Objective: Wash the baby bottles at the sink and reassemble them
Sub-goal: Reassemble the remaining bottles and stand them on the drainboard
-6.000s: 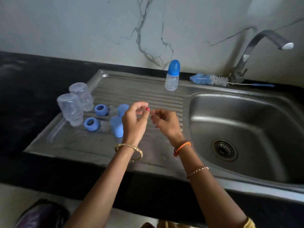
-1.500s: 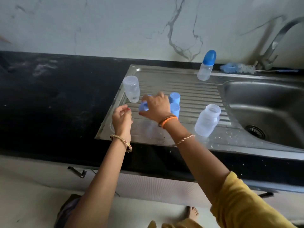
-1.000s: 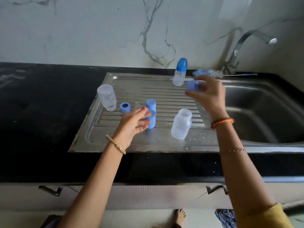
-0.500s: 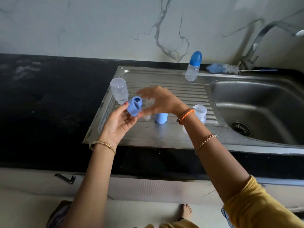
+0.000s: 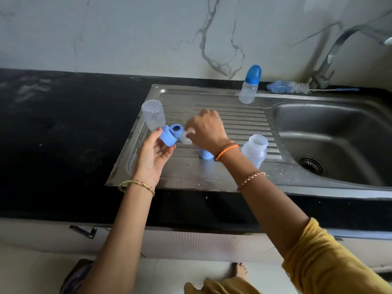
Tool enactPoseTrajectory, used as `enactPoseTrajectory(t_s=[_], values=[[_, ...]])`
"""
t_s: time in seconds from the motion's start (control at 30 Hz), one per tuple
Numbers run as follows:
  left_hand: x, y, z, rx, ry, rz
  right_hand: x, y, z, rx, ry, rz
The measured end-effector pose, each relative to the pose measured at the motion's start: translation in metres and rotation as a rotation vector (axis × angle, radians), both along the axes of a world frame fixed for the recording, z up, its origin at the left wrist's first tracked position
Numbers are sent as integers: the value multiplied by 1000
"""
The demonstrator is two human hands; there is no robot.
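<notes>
— Over the drainboard (image 5: 212,177), far left, an inverted clear bottle (image 5: 153,115) stands; beside it the left hand (image 5: 153,156) grips a blue screw ring (image 5: 169,135) between thumb and fingertips. Which step is this?

— Reassembly, by the look of it. The right hand (image 5: 206,129) pinches a translucent teat (image 5: 186,137) just beside the ring; seating it through the hole calls for lining the two up squarely.

— And further right?

— A blue cap (image 5: 205,154) under the wrist, an open bottle (image 5: 254,150) upright, and one capped bottle (image 5: 249,84) finished near the tap (image 5: 331,60).
</notes>
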State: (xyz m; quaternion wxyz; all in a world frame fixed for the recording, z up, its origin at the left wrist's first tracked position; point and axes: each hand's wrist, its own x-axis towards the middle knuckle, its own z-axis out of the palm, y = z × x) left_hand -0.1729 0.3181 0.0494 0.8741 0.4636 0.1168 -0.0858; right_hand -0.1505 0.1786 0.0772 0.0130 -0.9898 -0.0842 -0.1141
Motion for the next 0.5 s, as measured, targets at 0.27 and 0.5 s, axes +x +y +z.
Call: enactPoseTrajectory(t_s=[0.27,0.5], values=[[-5,-77,49,-50,-135,-199,-62,-123,103,1201,-61,178],[-5,-147,49,-58,-92,-289,-59,-205,45,1488,-97,-403]])
